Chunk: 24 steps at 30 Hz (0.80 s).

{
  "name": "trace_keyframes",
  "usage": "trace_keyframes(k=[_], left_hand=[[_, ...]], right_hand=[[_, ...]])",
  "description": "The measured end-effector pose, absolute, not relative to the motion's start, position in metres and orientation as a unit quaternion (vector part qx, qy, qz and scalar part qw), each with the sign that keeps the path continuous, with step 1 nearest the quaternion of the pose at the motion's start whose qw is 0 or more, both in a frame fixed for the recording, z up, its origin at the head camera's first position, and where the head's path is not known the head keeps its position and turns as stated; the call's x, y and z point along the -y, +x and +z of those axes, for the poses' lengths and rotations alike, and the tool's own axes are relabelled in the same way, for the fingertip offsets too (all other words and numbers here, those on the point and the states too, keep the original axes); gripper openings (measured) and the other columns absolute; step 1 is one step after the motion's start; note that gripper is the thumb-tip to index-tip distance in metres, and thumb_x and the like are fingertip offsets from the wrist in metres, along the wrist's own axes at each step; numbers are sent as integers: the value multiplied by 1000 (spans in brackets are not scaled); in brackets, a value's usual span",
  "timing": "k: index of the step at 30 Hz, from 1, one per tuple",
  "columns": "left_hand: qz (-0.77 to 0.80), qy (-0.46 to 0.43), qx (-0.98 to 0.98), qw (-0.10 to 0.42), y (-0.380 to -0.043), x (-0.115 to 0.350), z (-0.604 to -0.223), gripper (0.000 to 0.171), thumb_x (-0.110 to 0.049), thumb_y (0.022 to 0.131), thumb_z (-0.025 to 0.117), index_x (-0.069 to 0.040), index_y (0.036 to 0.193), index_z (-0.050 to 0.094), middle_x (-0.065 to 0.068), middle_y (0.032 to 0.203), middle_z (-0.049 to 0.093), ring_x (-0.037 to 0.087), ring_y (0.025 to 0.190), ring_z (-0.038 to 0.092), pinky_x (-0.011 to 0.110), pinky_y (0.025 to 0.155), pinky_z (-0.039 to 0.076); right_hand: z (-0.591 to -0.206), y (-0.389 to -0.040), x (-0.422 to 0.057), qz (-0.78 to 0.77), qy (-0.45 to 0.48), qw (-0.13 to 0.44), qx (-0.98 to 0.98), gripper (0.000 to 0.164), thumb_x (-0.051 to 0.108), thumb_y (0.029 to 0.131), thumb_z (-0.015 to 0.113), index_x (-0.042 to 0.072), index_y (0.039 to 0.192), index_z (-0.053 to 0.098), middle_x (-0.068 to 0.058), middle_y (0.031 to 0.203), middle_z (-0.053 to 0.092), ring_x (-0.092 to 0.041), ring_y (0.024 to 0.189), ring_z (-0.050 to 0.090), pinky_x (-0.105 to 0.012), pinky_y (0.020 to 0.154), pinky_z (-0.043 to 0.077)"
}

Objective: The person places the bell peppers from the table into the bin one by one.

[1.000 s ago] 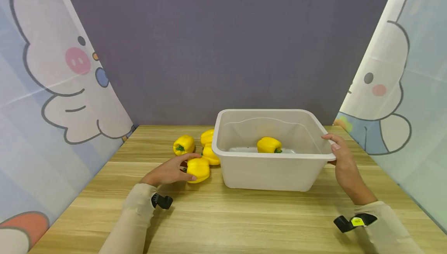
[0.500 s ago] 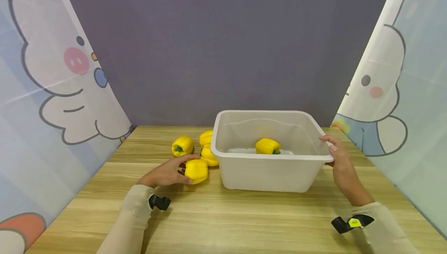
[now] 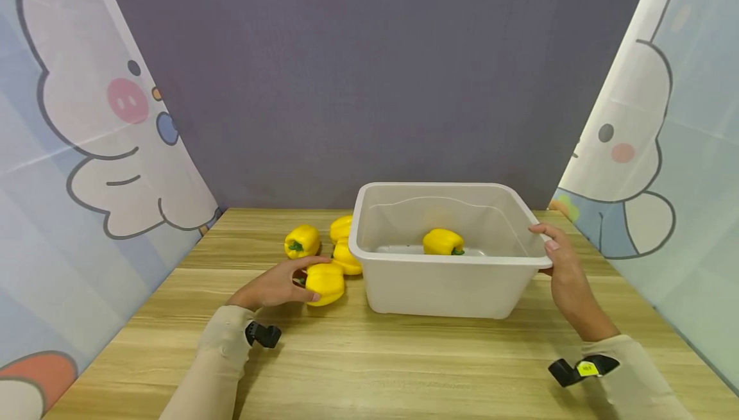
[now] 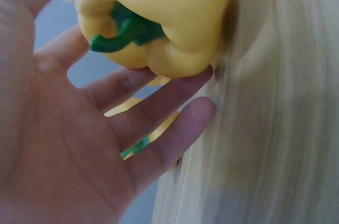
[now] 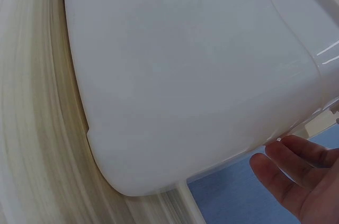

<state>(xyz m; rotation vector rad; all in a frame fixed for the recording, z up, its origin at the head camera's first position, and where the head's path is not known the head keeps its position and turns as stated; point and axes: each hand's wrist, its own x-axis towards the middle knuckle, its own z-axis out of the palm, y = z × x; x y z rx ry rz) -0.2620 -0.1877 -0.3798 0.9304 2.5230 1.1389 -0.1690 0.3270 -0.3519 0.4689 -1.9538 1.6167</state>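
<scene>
My left hand (image 3: 276, 283) holds a yellow bell pepper (image 3: 326, 284) low at the table, thumb on the near side and fingers on the far side. Its green stem (image 4: 127, 33) points toward the palm in the left wrist view. Behind it lie three more yellow peppers: one farther left (image 3: 303, 242), one at the back (image 3: 340, 228) and one beside the bin (image 3: 346, 258). With my right hand (image 3: 568, 279) I grip the right rim of a whitish plastic bin (image 3: 439, 288); fingertips (image 5: 270, 173) show under that rim. Inside the bin lies another yellow pepper (image 3: 443, 242).
The wood-grain table (image 3: 369, 369) carries everything. A dark grey panel (image 3: 369, 86) stands behind it, with cartoon-printed sheets (image 3: 115, 170) along both sides. The bin's left wall partly covers the two peppers nearest to it.
</scene>
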Motion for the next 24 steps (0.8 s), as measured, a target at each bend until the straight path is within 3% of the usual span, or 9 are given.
trace_keyframes(k=[6,14,24], left_hand=[[390,298,-866,96,-260,188,-378,73,-35,88,76,-15,151,45,5,134,57,24,110,55,43,90,46],[414,266,-866,86,-260,188,-379,67,-38,93,71,-15,150,46,7,139,55,27,122,53,51,100,43],[458,279,-841,70,-261,187,-378,57,-36,100,61,-16,150,44,8,143,52,28,127,51,46,102,43]], right_hand=[[-352,-169,-327,599,172,278,731,33,19,108,30,18,129,56,-2,124,50,-13,92,56,-20,69,49],[-351,-169,-326,599,171,281,730,33,19,108,30,19,128,56,-2,124,50,-12,92,56,-20,69,48],[-352,-169,-326,612,175,276,720,33,20,108,31,20,128,56,-2,124,50,-11,91,55,-20,69,48]])
